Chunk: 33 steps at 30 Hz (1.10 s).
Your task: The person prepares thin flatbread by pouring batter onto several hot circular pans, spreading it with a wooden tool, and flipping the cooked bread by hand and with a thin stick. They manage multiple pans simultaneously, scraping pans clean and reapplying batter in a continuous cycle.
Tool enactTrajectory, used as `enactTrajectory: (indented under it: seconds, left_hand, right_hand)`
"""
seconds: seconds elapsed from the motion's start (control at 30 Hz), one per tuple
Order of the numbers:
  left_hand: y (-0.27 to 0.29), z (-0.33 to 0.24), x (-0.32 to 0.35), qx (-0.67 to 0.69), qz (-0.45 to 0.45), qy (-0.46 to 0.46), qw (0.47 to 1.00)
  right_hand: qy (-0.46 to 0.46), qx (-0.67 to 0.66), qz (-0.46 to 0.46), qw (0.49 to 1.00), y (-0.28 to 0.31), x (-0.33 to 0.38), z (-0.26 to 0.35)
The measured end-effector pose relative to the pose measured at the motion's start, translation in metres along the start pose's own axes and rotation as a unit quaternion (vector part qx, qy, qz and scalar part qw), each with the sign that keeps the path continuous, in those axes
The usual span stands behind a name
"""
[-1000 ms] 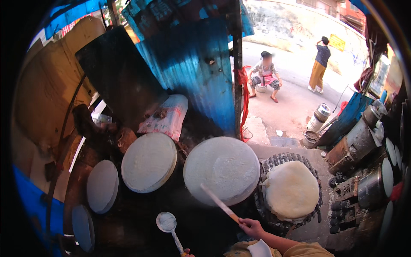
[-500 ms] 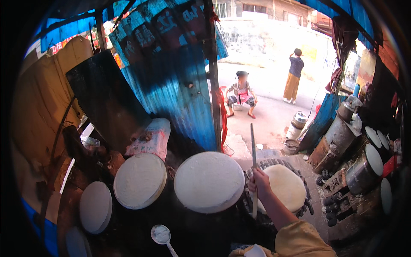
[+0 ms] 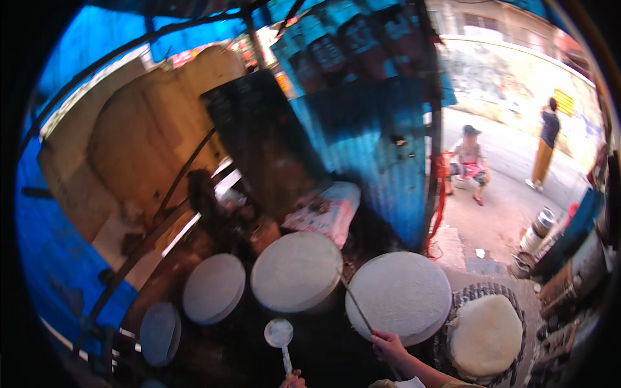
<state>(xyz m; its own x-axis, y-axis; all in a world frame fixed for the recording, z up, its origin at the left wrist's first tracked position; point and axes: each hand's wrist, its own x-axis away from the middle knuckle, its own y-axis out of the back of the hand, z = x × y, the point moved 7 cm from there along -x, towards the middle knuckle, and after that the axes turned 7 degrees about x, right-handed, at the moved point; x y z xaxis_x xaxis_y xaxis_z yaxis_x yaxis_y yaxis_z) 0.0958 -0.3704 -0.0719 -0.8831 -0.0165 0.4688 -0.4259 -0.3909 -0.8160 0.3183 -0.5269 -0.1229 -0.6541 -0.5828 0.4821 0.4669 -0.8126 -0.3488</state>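
Observation:
My right hand (image 3: pixel 388 347) is closed round a long thin stick (image 3: pixel 359 307). The stick slants up and left, its tip by the gap between two large round pale-topped discs, the right one (image 3: pixel 399 297) and the middle one (image 3: pixel 296 271). At the lower edge, my left hand (image 3: pixel 294 380) grips the handle of a ladle (image 3: pixel 279 333) whose round bowl looks coated white. Right of my right hand lies a pale round flatbread or stack of them (image 3: pixel 486 336) on a dark slatted rack (image 3: pixel 446 328). Only the fingers of my left hand show.
Two smaller discs, one grey-topped (image 3: pixel 214 289) and one bluish (image 3: pixel 160 334), stand at the left. Behind the discs are a white and pink sack (image 3: pixel 325 213) and blue corrugated sheeting (image 3: pixel 369 155). Metal drums (image 3: pixel 569 281) stand at the right. Two people are out in the lane.
The view has swung left. My right hand with the stick has moved from the flatbread to the large disc on its left. My left hand on the ladle has come into view.

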Motion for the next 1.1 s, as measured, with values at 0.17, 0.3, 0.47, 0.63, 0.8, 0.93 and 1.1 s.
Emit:
enactTrajectory:
  seconds: [0.17,0.3,0.47,0.63,0.8,0.93,1.1]
  left_hand:
    - [-0.026,-0.016,-0.008,0.080,0.067,0.001,0.995]
    - [-0.028,-0.038,0.039,0.062,0.044,-0.169,0.983]
    - [0.002,-0.085,0.081,0.140,0.162,-0.167,0.962]
    - [0.007,-0.126,0.124,0.170,0.232,-0.190,0.939]
    - [0.014,-0.172,0.193,0.157,0.216,-0.301,0.915]
    - [0.023,-0.187,0.237,0.134,0.167,-0.380,0.900]
    - [0.040,-0.209,0.259,0.163,0.171,-0.412,0.880]
  right_hand:
    - [0.000,0.018,0.056,0.998,-0.037,-0.041,0.019]
    - [-0.014,0.041,0.047,0.998,-0.089,-0.077,0.016]
    - [0.000,0.072,-0.026,0.997,-0.120,-0.112,-0.003]
    - [0.009,0.114,0.049,0.992,-0.189,-0.093,-0.016]
    - [0.033,0.105,0.006,0.994,-0.260,-0.124,-0.007]
    - [0.141,0.010,-0.031,0.989,-0.316,-0.147,0.037]
    - [0.262,0.005,0.002,0.965,-0.425,-0.174,0.059]
